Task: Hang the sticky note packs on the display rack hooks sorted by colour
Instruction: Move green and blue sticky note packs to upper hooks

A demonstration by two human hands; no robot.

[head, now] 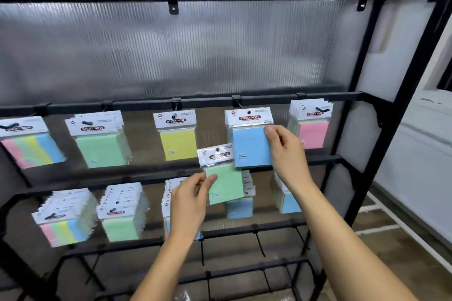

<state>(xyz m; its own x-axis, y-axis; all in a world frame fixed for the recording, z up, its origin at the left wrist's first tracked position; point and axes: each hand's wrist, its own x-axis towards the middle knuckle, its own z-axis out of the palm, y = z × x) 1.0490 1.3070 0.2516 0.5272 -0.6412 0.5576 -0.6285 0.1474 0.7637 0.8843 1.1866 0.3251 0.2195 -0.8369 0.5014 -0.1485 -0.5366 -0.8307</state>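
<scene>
1. Right now the left hand [189,199] pinches a green pack [223,176] by its lower left edge, thumb on the front, holding it upright at the centre of the frame, clear of every hook; its hang hole faces the rack, probably so it can be slid onto a peg.
2. The right hand [285,151] grips a blue pack [252,140] at its upper right corner, thumb on the front and fingers behind. That pack sits on the blue hook [249,112] right of centre, and the grip looks meant to steady or seat it there.
3. Outward along the upper rail [208,101], each hook carries 1 colour: a multicolour stack [29,142] at far left, a green stack [100,140], a single yellow pack [176,134], then blue, and a pink stack [310,127] at the right.
4. Judging by that order, the green pack belongs on the green stack, 2 hooks left of the blue one, so the left hand would have to carry it across the yellow pack.
5. Below, the lower rail holds thicker stacks: multicolour [64,220], green [122,212], and blue ones partly hidden behind the arms.
6. The black rack frame [401,95] and a ribbed clear panel [186,49] fill the upper half.
</scene>
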